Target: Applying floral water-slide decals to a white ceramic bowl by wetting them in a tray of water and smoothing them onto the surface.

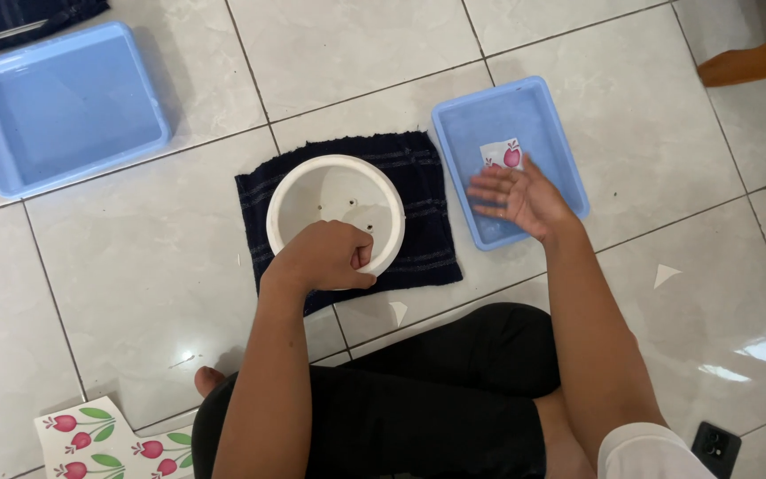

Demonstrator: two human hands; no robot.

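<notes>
Resting on a dark towel (418, 177) on the tiled floor, the white pot (334, 200) is held at its near rim by the closed left hand (330, 257); it is judged rigid, light and smooth. The right hand (516, 197), grip open and empty, lies in a blue tray (569, 133) beside a small square fruit sticker (503, 154). Red-flower sticker sheets (108, 443) lie near the knee.

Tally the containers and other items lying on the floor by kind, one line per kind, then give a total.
Blue trays: 2, a large one at upper left and a small one under the right hand
White pot: 1, held at the rim by the left hand
Dark towel: 1
Flower sticker sheet: 1
Cut sticker piece: 1
Total: 6
</notes>
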